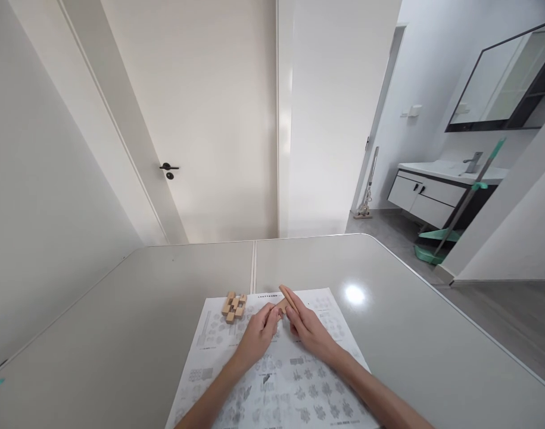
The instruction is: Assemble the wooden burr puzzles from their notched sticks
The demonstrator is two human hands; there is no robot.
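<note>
Head view: one wooden stick (286, 293), slim and straight, in the fingers of the right hand (311, 332); free end pointing away from the wearer and leftward, near end running back into that grip, long axis slanting across the front of the body; right hand the nearer of the two, its fingers clamped on the stick. One further wooden piece (282, 305), paler and partly covered, lying just left of the stick's near part, between the two sets of fingertips; long axis not readable, and whether it touches the stick or is joined to it cannot be told. Left hand (259, 329), thumb and forefinger drawn together at that piece's left side, seemingly pinching it, the remaining fingers curled under. Both hands above a printed sheet (204, 357), which bears rows of small grey diagrams and lies flat beneath the forearms. One cluster of wooden blocks (234, 306), square-ended, grouped at the sheet's far left corner, nearer the left hand than the right and apart from both. Below all, one grey tabletop (415, 345) with a seam running away from the wearer; beyond its far edge, one white door (218, 119) with a dark handle (168, 167)
</note>
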